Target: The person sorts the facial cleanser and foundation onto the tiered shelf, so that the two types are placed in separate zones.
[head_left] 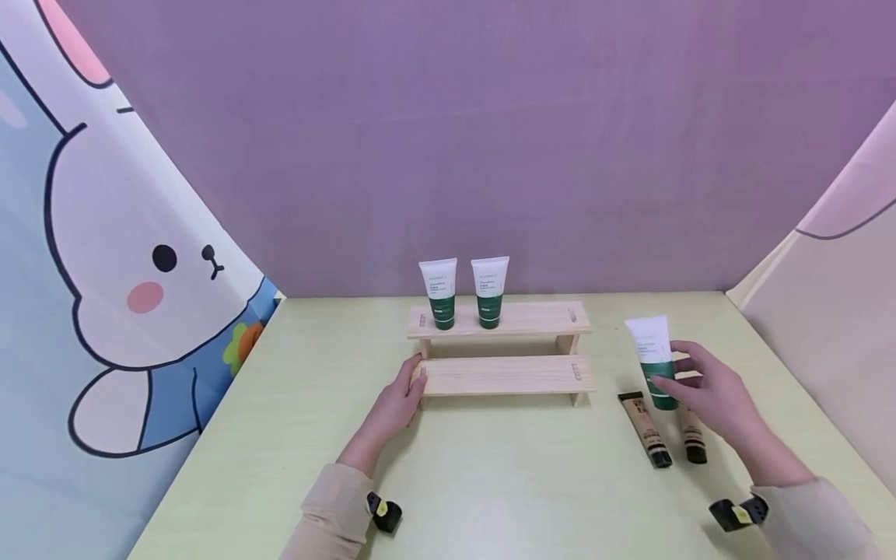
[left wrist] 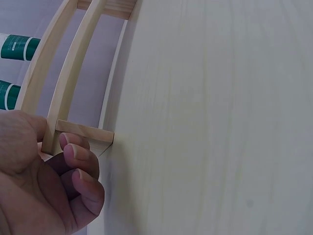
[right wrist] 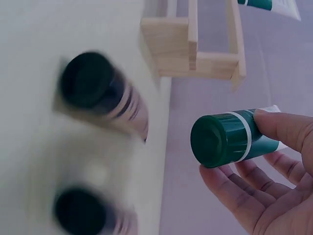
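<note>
A two-step wooden rack [head_left: 504, 375] stands at the back of the table. My left hand [head_left: 394, 402] holds the left end of its lower step, and the left wrist view shows the fingers [left wrist: 80, 183] curled by the board's end. My right hand [head_left: 721, 393] pinches a white-and-green squeeze tube [head_left: 652, 362] right of the rack, lifted, with its green cap [right wrist: 210, 141] down. Two like tubes stand cap-down on the top step: one tube [head_left: 441, 292] at the left, another tube [head_left: 490, 289] nearer the middle.
Below the lifted tube, a tan tube [head_left: 644, 428] with black ends lies on the table [head_left: 518, 482]. A second tan tube [head_left: 691, 435] lies beside it, partly covered by my right hand. A purple backdrop [head_left: 490, 155] rises behind the table, with printed cloth [head_left: 140, 311] at the left.
</note>
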A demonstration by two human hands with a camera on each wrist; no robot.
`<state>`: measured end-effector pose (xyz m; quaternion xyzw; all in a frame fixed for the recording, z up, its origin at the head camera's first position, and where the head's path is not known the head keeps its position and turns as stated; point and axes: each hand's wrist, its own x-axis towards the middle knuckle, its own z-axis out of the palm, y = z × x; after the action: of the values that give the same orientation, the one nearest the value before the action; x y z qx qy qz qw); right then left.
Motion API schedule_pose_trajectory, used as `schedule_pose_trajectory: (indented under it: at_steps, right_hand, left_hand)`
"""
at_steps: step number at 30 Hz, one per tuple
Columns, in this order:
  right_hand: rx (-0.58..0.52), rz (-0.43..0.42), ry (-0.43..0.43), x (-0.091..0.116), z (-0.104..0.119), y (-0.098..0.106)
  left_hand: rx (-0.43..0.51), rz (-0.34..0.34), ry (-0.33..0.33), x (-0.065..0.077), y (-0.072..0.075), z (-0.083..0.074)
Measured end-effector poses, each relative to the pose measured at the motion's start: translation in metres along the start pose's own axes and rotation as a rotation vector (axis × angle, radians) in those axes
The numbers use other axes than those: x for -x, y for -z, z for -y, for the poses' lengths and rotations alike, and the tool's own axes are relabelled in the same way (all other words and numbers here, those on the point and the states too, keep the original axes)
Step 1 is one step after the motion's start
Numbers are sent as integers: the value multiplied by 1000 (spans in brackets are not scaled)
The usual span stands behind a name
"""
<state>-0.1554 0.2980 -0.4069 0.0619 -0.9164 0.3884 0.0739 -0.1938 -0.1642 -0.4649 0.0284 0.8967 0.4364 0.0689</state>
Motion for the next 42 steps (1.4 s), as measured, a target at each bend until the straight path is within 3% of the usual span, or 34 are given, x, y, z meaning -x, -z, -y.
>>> schedule_pose_trajectory:
  at_steps: [12, 21, 34, 42]
  right_hand:
    - [-111, 18, 83, -23, 37, -19]
    - [-242, -1, 196, -50, 58, -38]
    - [-367, 24, 200, -97, 92, -70]
    - [-357, 32, 203, -113, 97, -87]
  left_hand:
    - [-4, -5, 4, 1, 1, 1]
    - [-15, -9, -4, 1, 2, 1]
    - [-17, -14, -9, 2, 2, -3]
    - [-16, -7, -6, 1, 0, -1]
